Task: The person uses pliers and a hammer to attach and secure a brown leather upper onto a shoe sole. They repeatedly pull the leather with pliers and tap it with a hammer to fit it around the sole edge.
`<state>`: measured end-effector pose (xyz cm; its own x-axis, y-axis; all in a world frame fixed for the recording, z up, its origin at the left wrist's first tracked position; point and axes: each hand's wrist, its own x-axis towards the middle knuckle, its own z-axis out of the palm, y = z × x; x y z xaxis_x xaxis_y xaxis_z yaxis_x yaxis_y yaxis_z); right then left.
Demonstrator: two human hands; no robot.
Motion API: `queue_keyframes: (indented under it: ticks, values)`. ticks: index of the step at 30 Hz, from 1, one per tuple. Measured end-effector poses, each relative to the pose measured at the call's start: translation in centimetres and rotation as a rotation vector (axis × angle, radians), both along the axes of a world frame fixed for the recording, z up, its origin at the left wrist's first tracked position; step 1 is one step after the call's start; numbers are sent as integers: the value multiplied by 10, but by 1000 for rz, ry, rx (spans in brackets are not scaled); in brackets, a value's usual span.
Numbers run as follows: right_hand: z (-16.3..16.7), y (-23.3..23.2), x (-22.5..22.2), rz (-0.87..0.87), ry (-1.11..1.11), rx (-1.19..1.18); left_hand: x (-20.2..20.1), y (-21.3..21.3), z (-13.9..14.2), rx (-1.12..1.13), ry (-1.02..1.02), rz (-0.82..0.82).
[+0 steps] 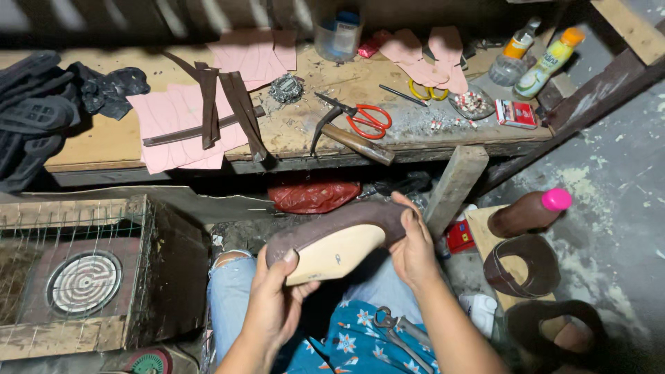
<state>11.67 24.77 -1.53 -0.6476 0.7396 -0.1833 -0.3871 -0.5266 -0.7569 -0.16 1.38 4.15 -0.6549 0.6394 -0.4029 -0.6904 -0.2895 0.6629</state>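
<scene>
While the shoe [332, 242] rests sole-up above the lap, both hands close around it: the left hand [273, 305] cups the toe end with its thumb laid on the pale insole board, and the right hand [413, 249] wraps the heel end, fingers curled over the brown suede edge. Each grip is closed firmly on the shoe, neither hand free. To do this well, I judge the suede margin should be pulled evenly over the rim of the board, thumbs pressing the fold flat so no wrinkle forms, and the shoe kept steady between the two hands rather than twisted. Pincers [395, 332] lie on the patterned cloth over the lap, just below the right forearm, near enough to reach. At the left stands a wire-caged heater [83, 280] with a round coil. At the right, well apart from the hands, brown shoe uppers [523, 266] sit on a small wooden board, beside a last with a pink tip [533, 211]. Farther off, the desk [104, 149] carries pink paper patterns [173, 125], brown strips [235, 104], a hammer [350, 142], red-handled scissors [367, 119] and two bottles [544, 59]
</scene>
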Motion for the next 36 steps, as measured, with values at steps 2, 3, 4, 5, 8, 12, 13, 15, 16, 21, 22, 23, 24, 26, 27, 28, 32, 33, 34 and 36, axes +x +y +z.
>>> queue_keyframes:
  ticks: [2,3,4,5,8,12,13,15,16,21,22,23,24,26,27,28,32,33,34,36]
  values:
    - [12,10,-8,-28,-34,161,4,-12,1,10,-136,-124]
    - [19,14,-13,-42,-54,238,3,-18,1,52,-225,-204]
    - [25,18,-20,53,-86,236,2,-21,1,96,-310,-282]
    - [31,19,-28,149,-118,233,3,-21,0,164,-327,-365]
    - [44,8,-56,377,-232,233,11,-7,-9,360,-386,-542]
    - [44,-13,-82,486,-359,35,18,18,-22,462,-446,-442]
    - [41,-16,-83,498,-384,68,16,20,-24,454,-454,-375]
    - [31,-17,-76,523,-445,127,4,23,-27,450,-453,-245]
    - [23,-18,-70,564,-490,134,-1,23,-28,446,-463,-176]
    - [-28,-28,-36,736,-667,211,-29,19,-28,337,-429,62]
    - [-37,-31,-31,742,-669,192,-34,19,-27,301,-415,83]
    - [-46,-33,-28,746,-674,170,-37,18,-27,301,-407,98]
    - [-52,-36,-24,748,-684,143,-38,17,-27,298,-405,112]
    - [-62,-38,-21,751,-692,141,-40,16,-26,293,-405,133]
    - [-64,-38,-20,748,-695,139,-40,16,-26,291,-410,140]
    - [-66,-38,-21,741,-693,152,-40,15,-26,288,-418,147]
    - [-56,-40,-28,671,-632,243,-37,15,-27,252,-437,184]
    - [-49,-43,-29,644,-606,274,-36,15,-27,252,-450,200]
    - [-40,-47,-30,609,-543,347,-34,15,-26,251,-465,215]
    - [-16,-58,-31,534,-416,488,-31,16,-24,267,-438,232]
